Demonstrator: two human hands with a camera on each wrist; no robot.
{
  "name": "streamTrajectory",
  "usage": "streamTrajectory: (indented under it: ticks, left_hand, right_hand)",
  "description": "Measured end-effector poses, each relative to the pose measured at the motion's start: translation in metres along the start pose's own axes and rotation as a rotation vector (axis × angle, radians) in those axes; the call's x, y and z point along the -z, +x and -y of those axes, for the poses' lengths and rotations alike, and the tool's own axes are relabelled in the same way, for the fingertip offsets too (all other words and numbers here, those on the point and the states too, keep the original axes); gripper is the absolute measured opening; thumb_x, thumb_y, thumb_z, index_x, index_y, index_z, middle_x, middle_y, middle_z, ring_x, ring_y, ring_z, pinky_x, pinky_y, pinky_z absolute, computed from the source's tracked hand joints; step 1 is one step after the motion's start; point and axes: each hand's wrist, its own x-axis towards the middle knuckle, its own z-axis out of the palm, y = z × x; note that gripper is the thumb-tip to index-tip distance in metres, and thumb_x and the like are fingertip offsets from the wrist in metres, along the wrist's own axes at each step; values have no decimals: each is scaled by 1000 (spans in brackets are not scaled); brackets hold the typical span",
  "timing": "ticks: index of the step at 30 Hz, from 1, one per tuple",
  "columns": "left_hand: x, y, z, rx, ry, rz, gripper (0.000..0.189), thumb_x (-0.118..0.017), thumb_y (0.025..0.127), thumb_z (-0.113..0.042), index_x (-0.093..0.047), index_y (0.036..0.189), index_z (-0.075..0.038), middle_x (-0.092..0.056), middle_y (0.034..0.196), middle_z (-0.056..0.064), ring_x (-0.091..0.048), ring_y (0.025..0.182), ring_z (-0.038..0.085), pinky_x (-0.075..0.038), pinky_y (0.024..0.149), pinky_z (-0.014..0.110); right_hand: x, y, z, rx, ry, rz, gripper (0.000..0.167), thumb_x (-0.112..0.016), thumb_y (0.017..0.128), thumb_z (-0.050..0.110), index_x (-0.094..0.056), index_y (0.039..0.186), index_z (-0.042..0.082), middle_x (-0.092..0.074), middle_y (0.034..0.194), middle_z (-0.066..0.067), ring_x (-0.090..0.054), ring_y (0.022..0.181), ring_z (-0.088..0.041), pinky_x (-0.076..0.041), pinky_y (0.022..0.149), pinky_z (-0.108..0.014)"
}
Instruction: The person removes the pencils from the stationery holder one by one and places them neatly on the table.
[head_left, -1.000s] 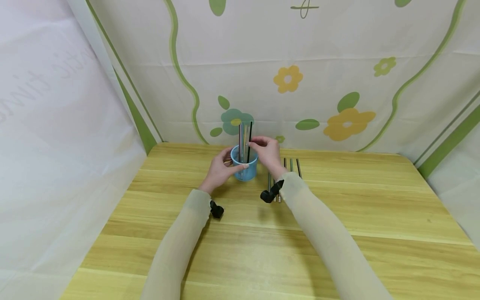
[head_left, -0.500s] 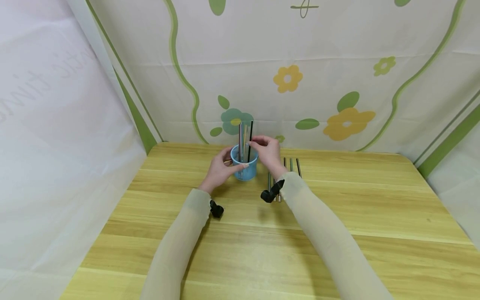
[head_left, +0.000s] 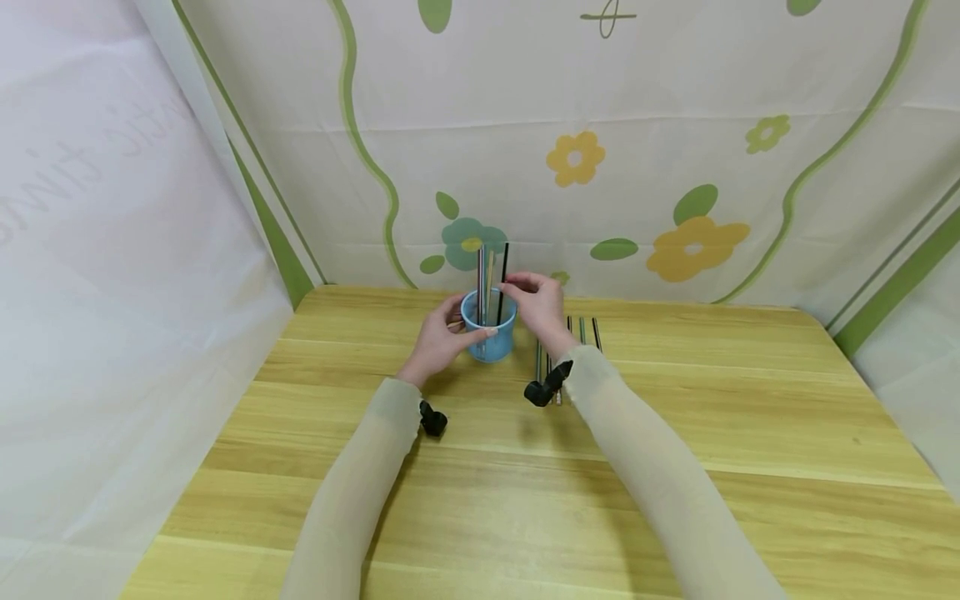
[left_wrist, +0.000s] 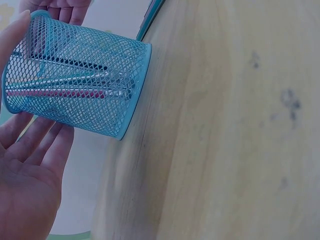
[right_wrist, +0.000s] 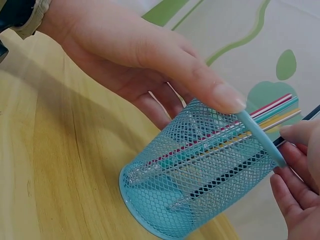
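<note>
In the head view a light blue mesh pen holder stands upright near the back of the table. My left hand holds it from the left, thumb across the front near the rim and fingers behind. My right hand pinches a slim black pencil at the holder's right rim. That pencil's lower part is inside the holder, visible through the mesh in the right wrist view. Red, teal and yellow pencils lean together inside, apart from the black one. The left wrist view shows the mesh wall between both hands.
Several more dark and green pencils lie on the wooden table to the right, partly hidden under my right wrist. A white curtain with printed flowers hangs just behind the table's back edge.
The black pencil's top has shifted slightly right, away from the other pencils, and my right hand has moved a little right with it. The left hand and the holder stay in place.
</note>
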Motion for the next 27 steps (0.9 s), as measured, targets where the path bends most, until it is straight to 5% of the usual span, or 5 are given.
streamTrajectory:
  ticks: [27]
  left_hand:
    - [1,0,0,11,-1,14,74,-84,87,-15,-45,146,7,-56,135,28,-55,123,43,-44,106,56]
  right_hand:
    - [12,0,21,52,46,-3,24,-78,94,25,-76,114,11,-71,108,-3,-65,101,-18,-55,88,-36]
